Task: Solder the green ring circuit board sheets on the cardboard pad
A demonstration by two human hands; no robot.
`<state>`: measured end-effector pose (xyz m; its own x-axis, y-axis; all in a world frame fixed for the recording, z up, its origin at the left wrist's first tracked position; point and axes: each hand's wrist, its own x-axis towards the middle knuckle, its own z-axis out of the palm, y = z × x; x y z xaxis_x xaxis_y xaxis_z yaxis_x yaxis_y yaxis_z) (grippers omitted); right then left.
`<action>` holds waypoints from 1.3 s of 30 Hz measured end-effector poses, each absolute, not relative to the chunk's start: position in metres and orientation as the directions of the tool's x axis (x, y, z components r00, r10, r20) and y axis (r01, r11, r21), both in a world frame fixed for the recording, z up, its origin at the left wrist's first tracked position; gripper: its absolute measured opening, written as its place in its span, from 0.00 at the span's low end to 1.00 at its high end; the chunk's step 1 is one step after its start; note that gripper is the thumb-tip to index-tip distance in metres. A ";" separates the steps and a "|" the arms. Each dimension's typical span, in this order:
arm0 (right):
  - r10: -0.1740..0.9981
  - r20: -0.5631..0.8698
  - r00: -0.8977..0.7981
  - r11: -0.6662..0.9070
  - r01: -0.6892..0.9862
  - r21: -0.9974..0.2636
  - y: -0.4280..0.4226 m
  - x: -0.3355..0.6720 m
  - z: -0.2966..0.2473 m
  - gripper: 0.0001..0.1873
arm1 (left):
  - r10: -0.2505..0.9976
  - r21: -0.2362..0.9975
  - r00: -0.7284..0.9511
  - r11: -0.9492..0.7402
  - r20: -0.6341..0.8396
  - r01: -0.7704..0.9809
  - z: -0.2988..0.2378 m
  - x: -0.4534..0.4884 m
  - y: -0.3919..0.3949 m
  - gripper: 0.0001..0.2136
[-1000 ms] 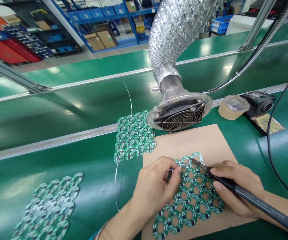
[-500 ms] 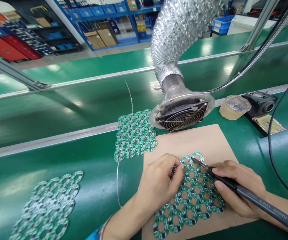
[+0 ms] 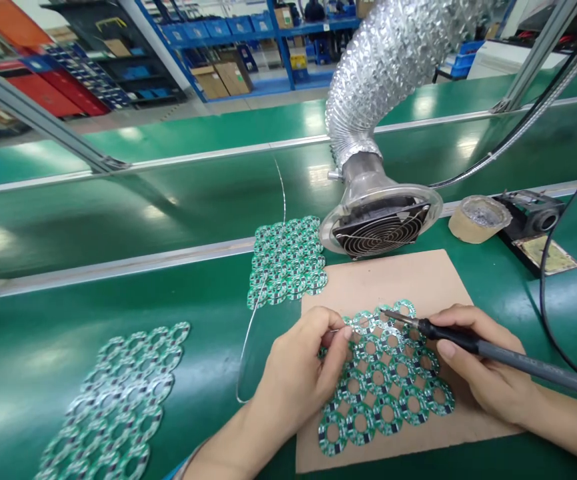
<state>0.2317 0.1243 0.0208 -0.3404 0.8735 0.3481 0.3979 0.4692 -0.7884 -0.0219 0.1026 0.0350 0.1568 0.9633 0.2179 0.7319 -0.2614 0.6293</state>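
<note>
My left hand (image 3: 301,363) is closed in a pinch on a thin silvery solder wire (image 3: 249,330), whose loop trails off to the left. Its fingertips are over the upper left of a panel of joined green ring-shaped circuit boards (image 3: 387,431). The panel lies on a brown cardboard sheet (image 3: 393,275). In my right hand (image 3: 491,390) is a soldering iron (image 3: 533,363), gripped like a pen. The iron's tip points left at the panel's top row of rings; whether it touches cannot be made out.
A fume extractor hood (image 3: 381,223) on a silver duct hangs just beyond the cardboard. Other ring-board panels lie at the far left (image 3: 288,259) and near left (image 3: 118,387). At right are a tape roll (image 3: 478,223), an iron stand (image 3: 538,217) and a black cable (image 3: 543,300).
The view has shifted, moving the background rightward. My left hand has drawn slightly left from the iron's tip, with the wire still pinched. The iron now lies flatter, its tip still by the top row.
</note>
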 end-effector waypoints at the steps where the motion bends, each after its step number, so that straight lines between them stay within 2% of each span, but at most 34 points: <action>1: 0.871 0.343 -0.352 0.470 0.394 -0.790 0.125 0.230 0.019 0.09 | 0.960 0.620 0.152 -0.269 0.235 0.737 0.031 -0.023 0.101 0.05; 4: 0.855 0.347 -0.385 0.487 0.369 -0.792 0.127 0.226 0.014 0.10 | 0.944 0.597 0.160 -0.308 0.288 0.741 0.022 -0.027 0.098 0.05; 14: 0.725 0.501 -0.472 0.651 0.234 -0.722 0.123 0.218 0.010 0.19 | 0.913 0.559 0.195 -0.377 0.359 0.739 0.022 -0.025 0.101 0.05; 23: 0.735 0.482 -0.477 0.638 0.248 -0.729 0.122 0.219 0.008 0.21 | 0.912 0.503 0.234 -0.385 0.338 0.774 0.020 -0.023 0.101 0.06; 31: 0.716 0.512 -0.474 0.659 0.215 -0.721 0.121 0.221 0.012 0.19 | 0.901 0.493 0.243 -0.404 0.358 0.771 0.021 -0.022 0.097 0.05; 39: 0.704 0.499 -0.506 0.674 0.253 -0.694 0.121 0.221 0.013 0.19 | 0.896 0.476 0.262 -0.417 0.358 0.774 0.019 -0.019 0.096 0.05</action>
